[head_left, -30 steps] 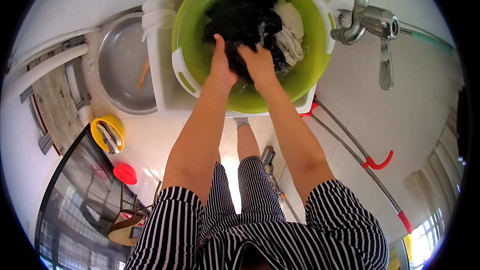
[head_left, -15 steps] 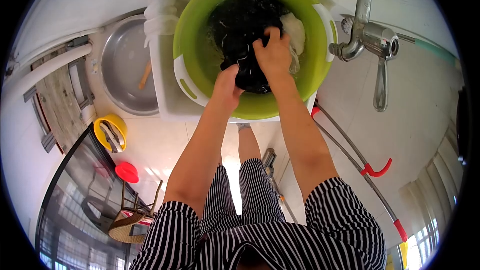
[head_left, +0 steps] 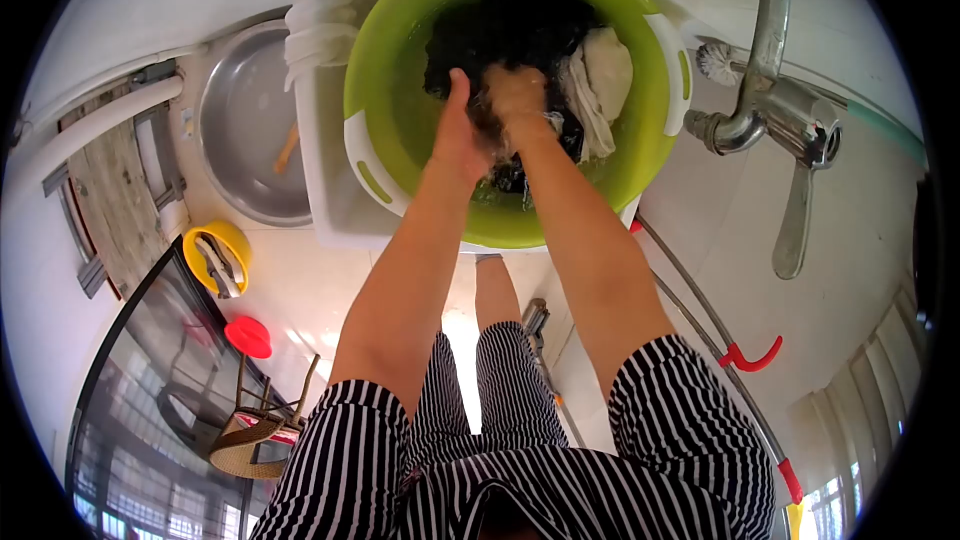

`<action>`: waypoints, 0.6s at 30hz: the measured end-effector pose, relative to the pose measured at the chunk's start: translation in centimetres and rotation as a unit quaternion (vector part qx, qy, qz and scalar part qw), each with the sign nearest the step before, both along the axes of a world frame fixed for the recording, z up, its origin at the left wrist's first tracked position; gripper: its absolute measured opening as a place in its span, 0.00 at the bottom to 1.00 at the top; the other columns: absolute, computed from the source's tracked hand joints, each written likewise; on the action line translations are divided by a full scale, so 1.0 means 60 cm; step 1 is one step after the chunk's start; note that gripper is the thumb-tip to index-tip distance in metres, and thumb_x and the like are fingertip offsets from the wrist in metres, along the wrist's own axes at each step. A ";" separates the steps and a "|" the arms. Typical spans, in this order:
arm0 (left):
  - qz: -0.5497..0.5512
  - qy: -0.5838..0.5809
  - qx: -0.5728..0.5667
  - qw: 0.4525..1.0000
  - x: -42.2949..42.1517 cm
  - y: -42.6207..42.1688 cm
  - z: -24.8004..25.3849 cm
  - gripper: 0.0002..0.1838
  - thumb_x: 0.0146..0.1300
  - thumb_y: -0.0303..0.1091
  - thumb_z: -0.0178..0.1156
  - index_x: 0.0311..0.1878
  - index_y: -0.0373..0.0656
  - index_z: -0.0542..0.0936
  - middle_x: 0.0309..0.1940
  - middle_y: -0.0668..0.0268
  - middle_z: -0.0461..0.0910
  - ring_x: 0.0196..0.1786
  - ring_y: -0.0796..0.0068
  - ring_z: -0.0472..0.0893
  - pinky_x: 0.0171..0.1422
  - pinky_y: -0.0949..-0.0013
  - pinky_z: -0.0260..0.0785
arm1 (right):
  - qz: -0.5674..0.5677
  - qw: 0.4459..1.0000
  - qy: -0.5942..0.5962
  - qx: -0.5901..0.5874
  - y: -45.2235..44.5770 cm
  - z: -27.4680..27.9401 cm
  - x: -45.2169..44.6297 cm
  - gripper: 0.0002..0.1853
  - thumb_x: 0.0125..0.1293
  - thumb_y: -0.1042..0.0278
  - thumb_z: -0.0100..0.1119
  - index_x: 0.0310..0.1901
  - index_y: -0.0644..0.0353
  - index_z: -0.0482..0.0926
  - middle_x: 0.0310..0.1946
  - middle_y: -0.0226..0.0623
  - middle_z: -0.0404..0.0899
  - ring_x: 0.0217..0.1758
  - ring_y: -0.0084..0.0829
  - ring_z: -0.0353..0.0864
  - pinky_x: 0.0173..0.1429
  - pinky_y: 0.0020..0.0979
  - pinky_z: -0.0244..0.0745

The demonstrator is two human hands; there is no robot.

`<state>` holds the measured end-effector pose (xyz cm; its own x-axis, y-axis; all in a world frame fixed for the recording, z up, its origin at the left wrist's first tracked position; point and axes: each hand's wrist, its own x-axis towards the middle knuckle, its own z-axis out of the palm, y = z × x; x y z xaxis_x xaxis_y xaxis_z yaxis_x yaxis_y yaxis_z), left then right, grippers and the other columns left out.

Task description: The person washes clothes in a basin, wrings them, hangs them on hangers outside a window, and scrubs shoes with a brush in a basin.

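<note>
**Hand Pose Inside the Green Basin (head_left: 405, 70)**

Both forearms (head_left: 410, 240) extend forward and converge within the basin. The left hand (head_left: 463, 140) sits left of the basin's centre, thumb pointing to the far rim. The right hand (head_left: 517, 100), blurred, is just beside it, knuckles up. The black cloth (head_left: 510, 25) occupies the basin's middle and far side, at both hands; the white cloth (head_left: 605, 75) lies at the basin's right. Whether either hand clamps the black cloth cannot be told.
</note>
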<state>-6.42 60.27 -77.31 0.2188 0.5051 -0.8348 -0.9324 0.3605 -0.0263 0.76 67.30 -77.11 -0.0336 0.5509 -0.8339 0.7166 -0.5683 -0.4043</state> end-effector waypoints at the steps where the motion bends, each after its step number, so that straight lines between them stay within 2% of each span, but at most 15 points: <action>1: 0.000 -0.003 0.000 1.000 -0.004 0.006 0.012 0.35 0.62 0.66 0.52 0.60 0.44 0.71 0.55 0.61 0.75 0.56 0.62 0.74 0.64 0.56 0.65 | -0.348 0.933 0.092 -0.019 -0.002 0.023 0.006 0.23 0.56 0.63 0.61 0.50 0.70 0.76 0.39 0.49 0.79 0.41 0.40 0.80 0.47 0.37 0.76; 2: -0.016 0.033 -0.004 0.999 -0.007 0.014 0.026 0.36 0.62 0.66 0.52 0.59 0.43 0.72 0.55 0.61 0.75 0.56 0.62 0.74 0.63 0.57 0.66 | -0.358 0.925 0.120 0.036 -0.020 0.004 0.015 0.22 0.56 0.55 0.60 0.46 0.66 0.78 0.38 0.54 0.81 0.36 0.46 0.81 0.37 0.41 0.72; 3: -0.031 0.071 -0.006 0.997 -0.012 0.023 0.033 0.36 0.62 0.66 0.52 0.59 0.43 0.72 0.54 0.62 0.76 0.56 0.62 0.74 0.63 0.57 0.67 | -0.358 0.926 0.118 0.040 -0.029 0.021 0.018 0.22 0.56 0.55 0.60 0.46 0.66 0.78 0.38 0.54 0.81 0.36 0.46 0.81 0.37 0.41 0.72; 5: -0.028 0.056 0.021 0.998 -0.019 0.029 0.034 0.37 0.61 0.67 0.52 0.59 0.43 0.72 0.54 0.61 0.76 0.54 0.61 0.76 0.62 0.55 0.67 | -0.193 0.946 0.127 0.228 -0.090 0.076 0.031 0.17 0.56 0.55 0.60 0.36 0.64 0.79 0.32 0.49 0.81 0.32 0.45 0.80 0.33 0.39 0.72; 7: -0.026 -0.030 0.166 0.985 -0.023 0.021 0.007 0.34 0.61 0.64 0.55 0.58 0.43 0.74 0.53 0.61 0.77 0.52 0.62 0.77 0.59 0.57 0.70 | -0.036 0.967 0.064 0.246 -0.124 0.163 0.019 0.13 0.55 0.57 0.61 0.29 0.60 0.76 0.26 0.42 0.79 0.28 0.43 0.78 0.32 0.39 0.72; 8: -0.020 -0.025 0.094 0.995 -0.023 0.020 0.001 0.26 0.65 0.55 0.56 0.55 0.43 0.75 0.52 0.62 0.78 0.51 0.67 0.78 0.58 0.62 0.72 | 0.026 0.938 0.090 0.333 -0.144 0.184 0.013 0.13 0.54 0.57 0.63 0.27 0.58 0.75 0.25 0.40 0.77 0.27 0.43 0.78 0.31 0.39 0.72; 9: -0.007 -0.016 0.086 0.996 -0.022 0.009 0.005 0.26 0.65 0.54 0.56 0.55 0.43 0.75 0.52 0.62 0.78 0.51 0.67 0.78 0.58 0.62 0.72 | 0.087 0.898 0.116 0.415 -0.156 0.198 0.007 0.14 0.53 0.56 0.64 0.25 0.57 0.73 0.23 0.38 0.76 0.26 0.42 0.77 0.31 0.39 0.73; 10: 0.015 -0.006 0.090 0.996 -0.019 -0.010 0.012 0.25 0.65 0.53 0.56 0.55 0.43 0.75 0.51 0.63 0.78 0.51 0.68 0.78 0.57 0.63 0.72 | 0.089 0.898 0.116 0.416 -0.158 0.206 0.000 0.14 0.53 0.56 0.64 0.25 0.57 0.73 0.23 0.38 0.76 0.26 0.42 0.77 0.31 0.39 0.73; 12: 0.063 0.004 0.112 0.992 -0.012 -0.053 0.024 0.23 0.66 0.51 0.56 0.55 0.44 0.75 0.51 0.63 0.79 0.51 0.68 0.78 0.57 0.63 0.72 | 0.195 0.882 0.181 0.389 -0.160 0.218 -0.009 0.13 0.52 0.59 0.66 0.24 0.56 0.72 0.21 0.39 0.73 0.26 0.41 0.77 0.30 0.40 0.73; 13: 0.085 0.008 0.117 0.989 -0.008 -0.069 0.028 0.22 0.66 0.50 0.55 0.55 0.44 0.75 0.51 0.64 0.79 0.51 0.69 0.78 0.57 0.64 0.72 | 0.195 0.883 0.181 0.387 -0.154 0.206 -0.010 0.13 0.52 0.59 0.66 0.24 0.56 0.72 0.21 0.39 0.73 0.26 0.41 0.77 0.30 0.40 0.73; 15: 0.123 0.026 0.122 0.985 -0.006 -0.088 0.031 0.21 0.67 0.48 0.55 0.54 0.44 0.76 0.50 0.64 0.79 0.51 0.70 0.78 0.57 0.65 0.72 | 0.155 0.857 0.176 0.458 -0.117 0.138 -0.010 0.13 0.54 0.61 0.65 0.24 0.56 0.71 0.20 0.39 0.72 0.25 0.42 0.76 0.28 0.40 0.72; 17: 0.128 0.057 0.099 0.985 -0.004 -0.084 0.044 0.19 0.67 0.46 0.55 0.54 0.44 0.76 0.50 0.65 0.79 0.50 0.70 0.79 0.57 0.65 0.72 | 0.162 0.834 0.076 0.523 -0.074 0.070 0.012 0.11 0.58 0.62 0.62 0.26 0.56 0.71 0.23 0.39 0.73 0.27 0.43 0.77 0.30 0.41 0.72; 18: 0.073 0.101 0.053 0.991 -0.009 -0.057 0.077 0.16 0.68 0.41 0.53 0.54 0.46 0.75 0.50 0.68 0.79 0.51 0.72 0.78 0.57 0.66 0.72 | 0.142 0.859 0.027 0.491 -0.060 0.037 0.032 0.09 0.59 0.62 0.61 0.33 0.55 0.73 0.31 0.42 0.74 0.32 0.45 0.78 0.33 0.42 0.73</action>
